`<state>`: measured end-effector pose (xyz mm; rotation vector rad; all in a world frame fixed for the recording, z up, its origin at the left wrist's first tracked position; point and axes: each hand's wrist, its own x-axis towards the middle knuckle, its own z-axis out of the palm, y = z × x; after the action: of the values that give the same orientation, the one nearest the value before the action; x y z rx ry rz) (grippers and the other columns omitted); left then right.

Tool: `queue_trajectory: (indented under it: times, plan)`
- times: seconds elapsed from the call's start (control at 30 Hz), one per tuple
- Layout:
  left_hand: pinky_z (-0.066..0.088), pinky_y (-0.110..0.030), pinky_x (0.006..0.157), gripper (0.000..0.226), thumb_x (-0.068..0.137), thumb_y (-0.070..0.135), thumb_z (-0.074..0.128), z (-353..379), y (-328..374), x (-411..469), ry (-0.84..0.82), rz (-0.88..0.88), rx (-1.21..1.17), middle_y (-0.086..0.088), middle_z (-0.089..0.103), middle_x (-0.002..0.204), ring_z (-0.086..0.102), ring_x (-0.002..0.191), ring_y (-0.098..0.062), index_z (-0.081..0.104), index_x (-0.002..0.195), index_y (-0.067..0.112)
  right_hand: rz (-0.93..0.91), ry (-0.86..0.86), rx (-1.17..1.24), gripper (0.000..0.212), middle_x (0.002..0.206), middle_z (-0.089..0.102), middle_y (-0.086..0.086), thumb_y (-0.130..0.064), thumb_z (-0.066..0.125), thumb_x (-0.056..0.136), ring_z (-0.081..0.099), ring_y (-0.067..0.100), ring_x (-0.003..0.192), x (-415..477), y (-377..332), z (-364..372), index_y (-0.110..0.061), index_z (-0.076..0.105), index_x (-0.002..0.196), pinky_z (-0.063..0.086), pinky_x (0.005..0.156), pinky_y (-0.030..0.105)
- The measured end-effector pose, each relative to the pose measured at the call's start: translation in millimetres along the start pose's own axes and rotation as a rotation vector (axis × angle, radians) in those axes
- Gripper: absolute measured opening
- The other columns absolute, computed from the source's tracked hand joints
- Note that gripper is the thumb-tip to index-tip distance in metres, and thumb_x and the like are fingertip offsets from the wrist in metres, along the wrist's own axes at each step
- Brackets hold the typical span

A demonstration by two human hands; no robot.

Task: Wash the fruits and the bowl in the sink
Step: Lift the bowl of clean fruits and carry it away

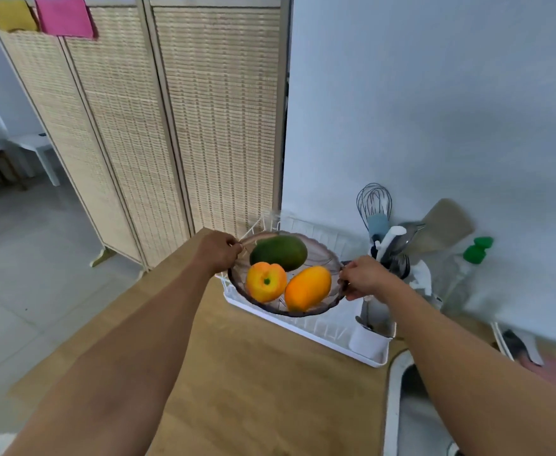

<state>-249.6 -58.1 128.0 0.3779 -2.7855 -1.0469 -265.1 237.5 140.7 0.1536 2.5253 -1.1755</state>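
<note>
Bowl of clear, smoky glass with a wavy rim (pixel 237 284) is held by both hands above the white wire dish rack (pixel 302 327). The left hand (pixel 219 251) has its grip closed on the far-left part of the rim, with the fingers curled over the edge. The right hand (pixel 362 278) has its grip closed on the right part of the rim, thumb on top. Both bare forearms reach forward from the lower part of the view.

Inside the bowl lie three fruits. A dark green oval mango (pixel 278 252) is at the far side. A yellow-orange round peach with a red blush (pixel 266 281) is at the near left, touching the green mango. An orange oval mango (pixel 307 287) is at the near right, just beside the peach.

The dish rack stands on the light wooden desk (pixel 237 373), close to the pale wall (pixel 434 93). At its right end a white cutlery holder (pixel 368 342) is attached. Behind the right hand stands a container with a wire whisk with a blue handle (pixel 374 205) and a wooden spatula (pixel 441 225). Further right is a clear bottle with a green cap (pixel 477 248). The white edge of the sink (pixel 393 399) is at the near right of the desk. To the left stands a folding woven screen (pixel 171 126), with a pink cloth (pixel 64 16) and a yellow cloth (pixel 12 14) hung over its top.
</note>
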Motion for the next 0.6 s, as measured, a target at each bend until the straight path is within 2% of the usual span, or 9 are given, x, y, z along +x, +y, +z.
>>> queue_trajectory:
  times: [0.1,0.23,0.33,0.4,0.47,0.53,0.6]
  plan:
    - [0.051,-0.037,0.077,0.027,0.092,0.025,0.061,17,8,29,-0.020,0.044,0.012,-0.019,0.073,0.097,0.066,0.092,-0.034,0.074,0.098,0.002,0.034,0.045,0.002,0.016,0.077,0.067,0.018,-0.004,0.053,0.094,0.069,0.033,0.074,20,3,-5,0.007,0.064,0.093,0.060,0.081,0.045]
    - [0.051,-0.036,0.081,0.027,0.093,0.026,0.061,43,11,67,-0.042,0.073,-0.035,-0.019,0.073,0.099,0.067,0.094,-0.034,0.075,0.101,0.004,0.069,0.102,-0.018,0.020,0.079,0.068,0.021,-0.005,0.054,0.094,0.071,0.034,0.075,50,5,-13,0.011,0.065,0.094,0.060,0.079,0.047]
    - [0.049,-0.034,0.083,0.028,0.093,0.027,0.060,59,11,86,-0.048,0.094,-0.018,-0.015,0.073,0.101,0.066,0.097,-0.031,0.075,0.106,0.006,0.066,0.158,-0.035,0.018,0.078,0.065,0.018,-0.007,0.053,0.093,0.068,0.029,0.067,69,7,-14,0.007,0.065,0.095,0.060,0.069,0.039]
    - [0.049,-0.034,0.082,0.028,0.094,0.026,0.059,65,9,93,-0.048,0.100,-0.017,-0.016,0.073,0.099,0.066,0.096,-0.032,0.075,0.104,0.006,0.067,0.169,-0.062,0.016,0.076,0.065,0.016,-0.006,0.053,0.092,0.072,0.033,0.075,75,7,-11,0.005,0.065,0.093,0.059,0.066,0.037]
    - [0.048,-0.033,0.080,0.027,0.094,0.026,0.059,75,5,103,-0.062,0.092,-0.014,-0.016,0.073,0.097,0.066,0.094,-0.032,0.075,0.103,0.007,0.075,0.152,-0.123,0.013,0.084,0.069,0.018,-0.007,0.057,0.091,0.071,0.037,0.085,82,10,-9,0.005,0.063,0.089,0.061,0.074,0.043]
    - [0.052,-0.035,0.081,0.025,0.093,0.027,0.060,83,2,110,-0.094,0.084,-0.032,-0.016,0.074,0.094,0.068,0.090,-0.032,0.075,0.102,0.008,0.106,0.154,-0.183,0.018,0.094,0.070,0.024,-0.007,0.060,0.090,0.070,0.038,0.088,92,17,-5,0.008,0.064,0.097,0.059,0.081,0.048]
    - [0.055,-0.039,0.084,0.026,0.092,0.028,0.061,90,1,114,-0.116,0.097,-0.044,-0.015,0.075,0.094,0.069,0.087,-0.032,0.075,0.101,0.009,0.121,0.159,-0.205,0.018,0.095,0.070,0.025,-0.008,0.058,0.092,0.070,0.036,0.086,95,22,-4,0.006,0.065,0.100,0.058,0.081,0.048]
